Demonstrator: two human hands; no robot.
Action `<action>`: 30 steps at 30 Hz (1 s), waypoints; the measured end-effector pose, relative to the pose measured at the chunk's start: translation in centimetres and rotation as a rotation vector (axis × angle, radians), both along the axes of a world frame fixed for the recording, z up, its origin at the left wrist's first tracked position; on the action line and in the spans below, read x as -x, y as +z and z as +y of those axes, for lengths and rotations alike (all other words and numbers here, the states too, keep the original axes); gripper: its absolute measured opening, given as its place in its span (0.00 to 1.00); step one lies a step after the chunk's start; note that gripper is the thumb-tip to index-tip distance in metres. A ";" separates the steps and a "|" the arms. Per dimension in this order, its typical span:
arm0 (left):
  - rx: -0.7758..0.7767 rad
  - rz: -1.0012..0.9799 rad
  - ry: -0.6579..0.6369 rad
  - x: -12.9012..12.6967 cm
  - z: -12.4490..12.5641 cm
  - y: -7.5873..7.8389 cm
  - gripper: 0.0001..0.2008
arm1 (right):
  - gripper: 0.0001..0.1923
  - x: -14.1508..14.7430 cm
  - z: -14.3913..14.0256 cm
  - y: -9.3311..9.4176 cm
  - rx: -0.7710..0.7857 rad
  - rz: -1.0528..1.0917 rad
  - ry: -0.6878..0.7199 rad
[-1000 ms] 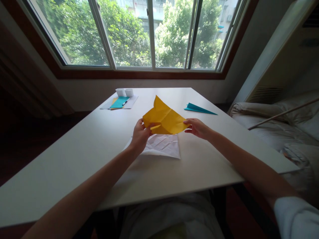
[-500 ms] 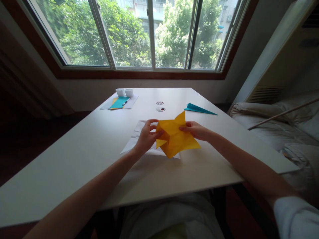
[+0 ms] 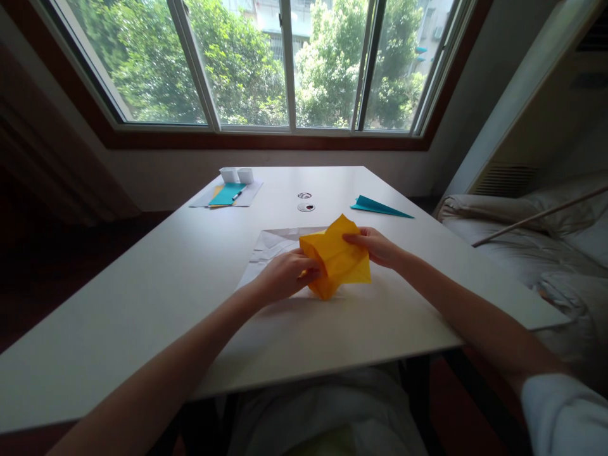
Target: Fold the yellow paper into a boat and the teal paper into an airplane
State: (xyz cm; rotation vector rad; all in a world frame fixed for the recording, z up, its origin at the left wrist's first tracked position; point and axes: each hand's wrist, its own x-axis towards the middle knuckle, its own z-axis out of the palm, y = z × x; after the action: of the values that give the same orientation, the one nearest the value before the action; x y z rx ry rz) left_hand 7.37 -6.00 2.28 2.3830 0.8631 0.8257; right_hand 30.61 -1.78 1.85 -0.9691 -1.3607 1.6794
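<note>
A folded yellow sheet of paper (image 3: 342, 256) with pointed corners and creases is held up over the table. My right hand (image 3: 375, 246) pinches its right side, thumb in front and fingers behind. At its left side is my left hand (image 3: 291, 273), with the fingers curled in against the paper's fold and the fingertips partly hidden by it. Beneath both hands lies a creased white sheet of paper (image 3: 270, 244), partly covered by the left hand and the yellow paper.
A folded blue-green paper piece (image 3: 380, 207) lies at the right of the white table (image 3: 156, 304). At the back left are coloured sheets (image 3: 227, 194), a pen (image 3: 239, 192) and two small white boxes (image 3: 236, 176). Round holes (image 3: 306, 206) are set in the tabletop.
My left hand has moved lower and turned, its fingers now inside the yellow paper's left fold. The paper has tilted and its outline is narrower. My right hand keeps its pinch.
</note>
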 end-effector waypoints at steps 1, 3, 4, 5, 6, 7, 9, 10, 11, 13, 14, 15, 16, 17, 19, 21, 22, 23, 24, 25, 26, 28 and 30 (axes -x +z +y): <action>0.050 -0.004 0.052 0.0 0.0 -0.2 0.04 | 0.16 0.1 0.0 0.0 0.000 -0.004 0.006; 0.133 -0.008 0.145 0.0 0.1 -0.6 0.05 | 0.16 0.2 -0.1 0.1 0.003 -0.018 0.012; 0.153 -0.014 0.179 0.0 0.1 -0.7 0.06 | 0.16 0.2 -0.1 0.1 0.004 -0.025 0.017; 0.156 -0.019 0.204 0.0 0.1 -0.9 0.07 | 0.16 0.3 -0.1 0.1 0.003 -0.029 0.022; 0.145 -0.022 0.222 -0.1 0.2 -1.0 0.08 | 0.16 0.3 -0.1 0.1 0.000 -0.032 0.026; 0.127 -0.018 0.233 -0.1 0.3 -1.2 0.09 | 0.16 0.3 -0.1 0.1 -0.003 -0.035 0.027; 0.098 -0.005 0.241 -0.1 0.5 -1.4 0.10 | 0.17 0.3 -0.1 0.0 -0.008 -0.041 0.028; 0.098 -0.001 0.231 -0.1 0.6 -1.5 0.10 | 0.17 0.2 -0.1 0.0 -0.008 -0.043 0.030; 0.109 0.000 0.211 -0.1 0.8 -1.6 0.09 | 0.17 0.2 0.0 0.0 -0.007 -0.045 0.031; 0.155 -0.006 0.164 0.0 1.0 -1.7 0.08 | 0.17 -0.1 0.2 -0.1 0.001 -0.053 0.038; 0.193 -0.014 0.147 0.0 1.1 -1.8 0.08 | 0.17 -0.2 0.3 -0.2 0.007 -0.063 0.039; 0.245 -0.032 0.138 0.1 1.2 -1.7 0.07 | 0.17 -0.4 0.5 -0.2 0.014 -0.077 0.035; 0.313 -0.064 0.138 0.1 1.2 -1.6 0.07 | 0.17 -0.6 0.6 -0.3 0.020 -0.094 0.031; 0.395 -0.109 0.145 0.1 1.2 -1.5 0.07 | 0.18 -0.7 0.8 -0.3 0.025 -0.113 0.026; 0.583 -0.239 0.171 0.1 1.3 -1.1 0.07 | 0.19 -1.1 1.1 -0.4 0.026 -0.137 0.018; 0.770 -0.419 0.199 0.2 1.3 -0.6 0.05 | 0.18 -1.5 1.3 -0.4 0.031 -0.137 0.050; 0.860 -0.525 0.215 0.3 1.4 -0.3 0.04 | 0.18 -1.7 1.3 -0.4 0.039 -0.134 0.078; 0.949 -0.635 0.228 0.4 1.5 -0.1 0.02 | 0.18 -1.8 1.4 -0.4 0.048 -0.132 0.103; 1.031 -0.741 0.238 0.5 1.6 0.2 0.01 | 0.18 -2.0 1.5 -0.3 0.057 -0.135 0.122; 1.101 -0.832 0.241 0.7 1.7 0.4 0.01 | 0.18 -2.1 1.6 -0.3 0.064 -0.142 0.127; 1.151 -0.906 0.239 0.8 1.8 0.6 0.01 | 0.18 -2.3 1.7 -0.3 0.067 -0.150 0.117; 1.187 -1.007 0.219 1.2 1.9 1.0 0.02 | 0.18 -2.5 1.9 -0.3 0.070 -0.148 0.086; 1.164 -1.076 0.214 1.5 2.0 1.3 0.02 | 0.17 -2.7 2.1 -0.3 0.089 -0.124 0.081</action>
State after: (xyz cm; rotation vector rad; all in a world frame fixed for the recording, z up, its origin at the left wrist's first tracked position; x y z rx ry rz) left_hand 5.86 -3.96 3.55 0.6729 0.7592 1.0688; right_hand 33.35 0.31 1.56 -1.0976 -1.4326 1.7781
